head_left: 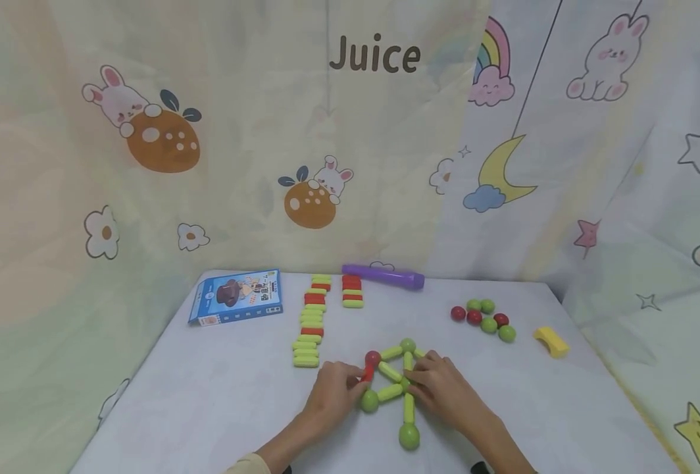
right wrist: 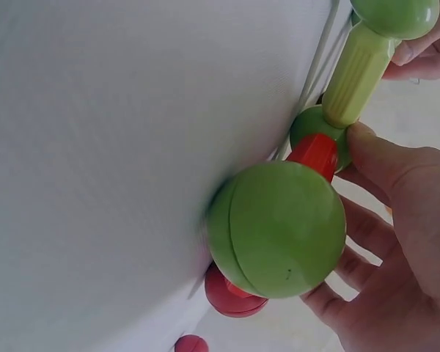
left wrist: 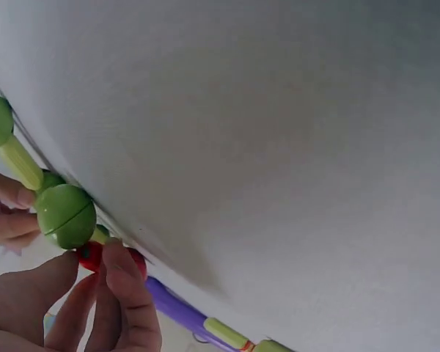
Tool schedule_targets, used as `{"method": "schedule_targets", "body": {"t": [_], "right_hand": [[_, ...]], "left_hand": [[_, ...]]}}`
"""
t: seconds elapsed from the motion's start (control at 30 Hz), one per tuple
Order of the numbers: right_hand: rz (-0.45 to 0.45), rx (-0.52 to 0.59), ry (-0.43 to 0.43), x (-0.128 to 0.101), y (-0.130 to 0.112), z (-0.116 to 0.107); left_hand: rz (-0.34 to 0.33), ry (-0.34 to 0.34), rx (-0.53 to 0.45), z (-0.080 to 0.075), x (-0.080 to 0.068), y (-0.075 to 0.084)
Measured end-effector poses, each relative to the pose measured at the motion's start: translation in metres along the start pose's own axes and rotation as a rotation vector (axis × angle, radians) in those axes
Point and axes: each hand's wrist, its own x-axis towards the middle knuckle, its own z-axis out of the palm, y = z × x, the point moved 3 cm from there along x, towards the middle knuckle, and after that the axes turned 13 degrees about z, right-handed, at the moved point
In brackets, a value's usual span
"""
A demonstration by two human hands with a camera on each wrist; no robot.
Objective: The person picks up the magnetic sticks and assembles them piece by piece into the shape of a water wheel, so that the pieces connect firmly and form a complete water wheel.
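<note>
Ball-and-rod frame (head_left: 391, 392), apparently part-built, on the counter (head_left: 208, 415); both hands engaged.
Green hub ball (head_left: 406, 385), the landmark, frame around it, pinched by the right hand (head_left: 445, 390); red rod (head_left: 368, 374), left of hub, pinched by the left hand (head_left: 335, 393), red ball (head_left: 372, 359) at its far end, green corner ball (head_left: 370, 401) at its near end. Loose rods (head_left: 311, 319) beyond hub, to the left; loose balls (head_left: 489, 325) beyond hub, to the right. Handling, as judged: brace the hub, line the red rod up with both end balls, press along its length rather than sideways, lest neighbouring joints twist. Joint seating: cannot be told.
</note>
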Motion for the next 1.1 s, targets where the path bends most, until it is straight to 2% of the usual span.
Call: {"method": "schedule_targets", "body": {"t": [0.1, 0.33, 0.43, 0.5, 0.57, 0.7, 0.8, 0.9, 1.1], "right_hand": [[-0.015, 0.0, 0.007, -0.001, 0.001, 0.0], [-0.029, -0.005, 0.022, -0.001, 0.002, 0.0], [-0.019, 0.004, 0.017, -0.001, 0.002, -0.001], [-0.017, 0.017, 0.013, -0.001, 0.001, -0.001], [-0.017, 0.026, 0.012, -0.001, 0.001, -0.002], [-0.001, 0.048, 0.001, 0.0, 0.001, -0.002], [0.018, 0.06, -0.009, 0.001, 0.001, -0.003], [0.024, 0.062, -0.016, 0.001, 0.0, -0.004], [0.033, 0.009, -0.031, 0.004, 0.0, -0.005]], "left_hand": [[0.048, -0.061, 0.023, 0.003, -0.001, 0.004], [0.084, -0.254, 0.125, 0.006, 0.002, 0.01], [0.108, -0.282, 0.154, 0.006, 0.005, 0.009], [0.106, -0.278, 0.108, 0.006, 0.005, 0.006], [0.084, -0.256, 0.01, 0.005, 0.004, 0.001], [-0.071, -0.164, -0.262, 0.001, 0.0, -0.011], [-0.17, -0.104, -0.397, -0.002, -0.001, -0.017], [-0.197, -0.082, -0.448, -0.002, 0.0, -0.019], [-0.181, -0.04, -0.405, -0.002, 0.0, -0.022]]}}
